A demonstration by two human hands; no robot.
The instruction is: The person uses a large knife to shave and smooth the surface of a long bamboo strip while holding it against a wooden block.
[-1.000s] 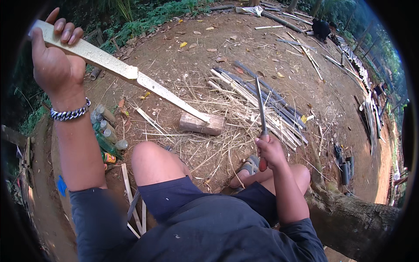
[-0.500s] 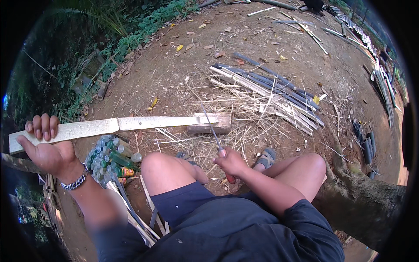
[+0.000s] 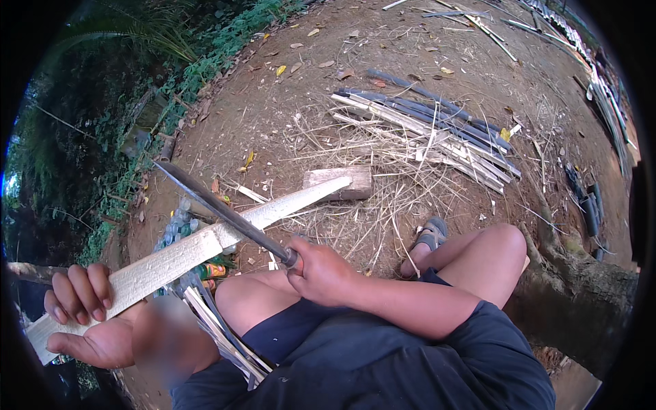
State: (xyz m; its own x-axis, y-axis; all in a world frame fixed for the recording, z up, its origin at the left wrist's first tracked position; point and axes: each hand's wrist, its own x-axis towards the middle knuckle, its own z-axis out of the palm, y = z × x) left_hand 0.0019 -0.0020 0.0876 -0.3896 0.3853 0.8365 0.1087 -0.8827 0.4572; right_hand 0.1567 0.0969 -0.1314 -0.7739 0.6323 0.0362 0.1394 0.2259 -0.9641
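My left hand [image 3: 89,311] is closed around the wide near end of a long, pale bamboo slat [image 3: 164,265]. The slat slants up to the right, with a node ridge across its middle, and its narrow far end lies on a short wooden block [image 3: 361,183]. In my right hand [image 3: 322,275] is the handle of a machete [image 3: 229,213]. Its long dark blade points to the upper left and passes across the slat just beyond the node. Whether the edge touches the wood, I cannot tell.
Beyond the block lies a pile of split bamboo strips [image 3: 437,140] amid thin shavings. Bottles [image 3: 179,227] are partly hidden behind the slat; more strips [image 3: 222,335] rest beside my left thigh. A thick tree trunk [image 3: 581,307] is at the right.
The machete has swung from over the block to the left, across the slat. My left hand has lowered toward me, tilting the slat so its far end points up to the right.
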